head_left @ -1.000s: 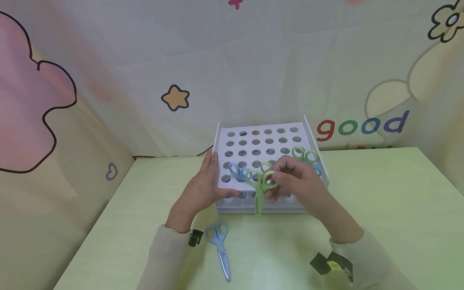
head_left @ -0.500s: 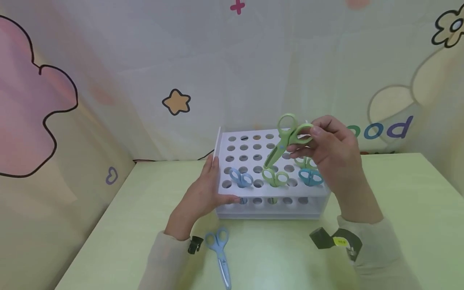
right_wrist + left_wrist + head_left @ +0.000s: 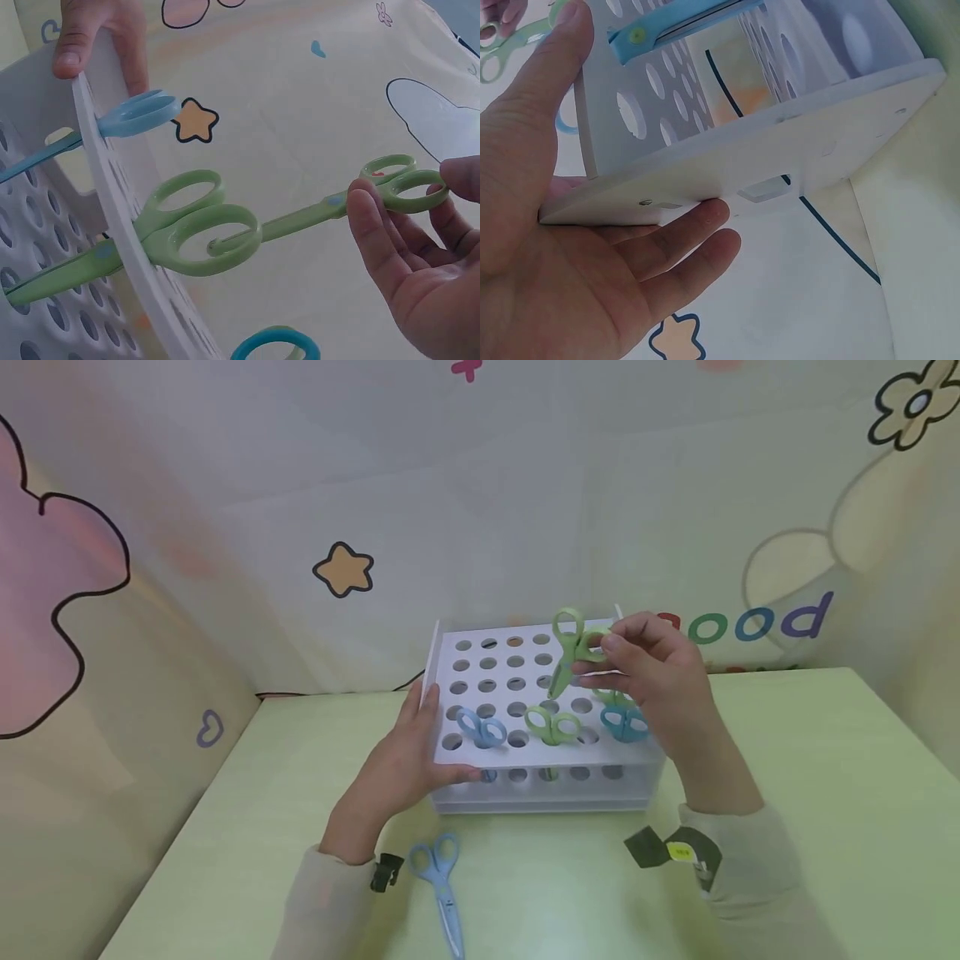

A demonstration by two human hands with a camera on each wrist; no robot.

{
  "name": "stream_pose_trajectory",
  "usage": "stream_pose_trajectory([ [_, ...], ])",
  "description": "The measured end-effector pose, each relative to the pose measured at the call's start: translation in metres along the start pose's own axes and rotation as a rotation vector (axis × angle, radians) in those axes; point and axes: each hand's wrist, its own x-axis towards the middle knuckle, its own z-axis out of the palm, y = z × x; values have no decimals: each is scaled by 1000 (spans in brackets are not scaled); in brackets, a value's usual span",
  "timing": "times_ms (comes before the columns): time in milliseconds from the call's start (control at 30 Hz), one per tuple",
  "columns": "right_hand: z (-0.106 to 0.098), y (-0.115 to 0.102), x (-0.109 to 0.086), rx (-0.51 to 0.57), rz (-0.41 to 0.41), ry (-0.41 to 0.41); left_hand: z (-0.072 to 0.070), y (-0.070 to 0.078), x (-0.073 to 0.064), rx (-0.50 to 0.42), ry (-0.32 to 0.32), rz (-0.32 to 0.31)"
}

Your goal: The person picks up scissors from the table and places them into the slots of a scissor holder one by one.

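My right hand [image 3: 648, 681] pinches green scissors [image 3: 562, 678] by one handle loop, above the right back part of the white rack [image 3: 570, 757]. Their blade points down and to the left. My left hand [image 3: 390, 760] grips the rack's left side, thumb at the front edge and fingers along the outer side panel [image 3: 727, 165]. Light blue scissors [image 3: 482, 731], green scissors [image 3: 552, 732] and teal scissors [image 3: 625, 728] stand in front holes, handles up. Behind the teal pair, other green handles [image 3: 613, 697] are partly hidden by my right hand.
A loose pair of blue scissors [image 3: 442, 893] lies on the pale green table [image 3: 555, 885] in front of the rack, handles toward it. Several rows of round holes cover the rack's top. A printed cloth [image 3: 495, 527] hangs right behind it.
My right hand has risen from the rack's front with the green scissors, moved right and back, then slightly left. The left hand keeps its hold on the rack.
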Motion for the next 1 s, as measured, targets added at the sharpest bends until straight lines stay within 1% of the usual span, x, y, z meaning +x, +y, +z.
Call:
stream_pose_trajectory([
  [133,4,4,2,-94,121,3,-1,-2,-1,8,5,4],
  [200,6,6,3,-118,160,-2,-1,-2,-1,5,4,1],
  [367,6,9,3,-150,176,-25,-2,-2,-1,-1,-3,-6],
  [500,4,10,2,-175,179,-40,-2,-1,-1,-8,1,7],
  [567,4,10,1,-211,189,-43,-1,0,0,-22,6,14],
  [700,5,9,0,-295,236,-35,-1,0,1,-38,11,21],
  [867,8,11,1,-413,301,-18,0,0,2,-53,8,4],
  [1000,10,14,2,-486,321,-19,0,-1,1,-59,8,-2],
])
